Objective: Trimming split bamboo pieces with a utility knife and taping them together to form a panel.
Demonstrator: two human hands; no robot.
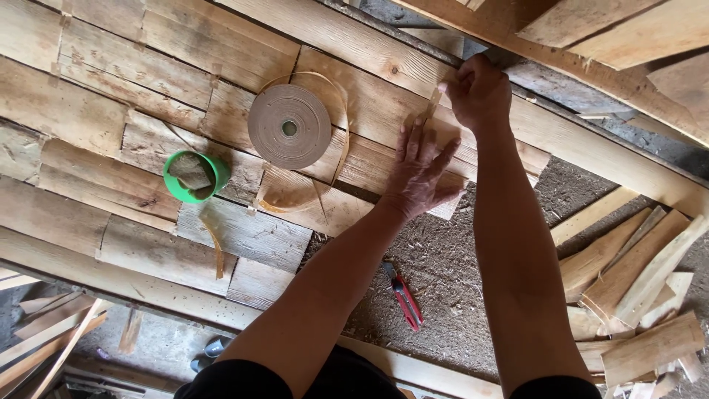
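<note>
left hand (419,174): my fingers are spread flat, palm down, pressing on the veneer pieces (354,159) where a strip of paper tape (436,100) crosses the seam; open, holding nothing
right hand (478,90): my grip is pinched shut at the far end of that tape strip, close to the far edge of the table (443,273); i cannot see the fingertips themselves
where the tape strip is: it runs from my right hand back toward my left, lying over the joint between two veneer pieces
tape roll (289,125): lies flat on the veneer, well apart from my left hand, with a loose tail curling round it
green cup (195,176): sits on the veneer further toward the left edge, a wet-looking sponge inside
red knife (403,294): lies on the bare, dusty table near the near edge, between my forearms
risk, seam: if my left palm slides, the thin pieces could drift apart and the tape would fix a gap
risk, tape: pulling too hard with my right pinch could tear the strip or set it crooked
risk, loose tail: my left forearm could catch the curl by the roll and drag it
risk, knife: it lies close under my arms, so a careless sweep back could meet it
</note>
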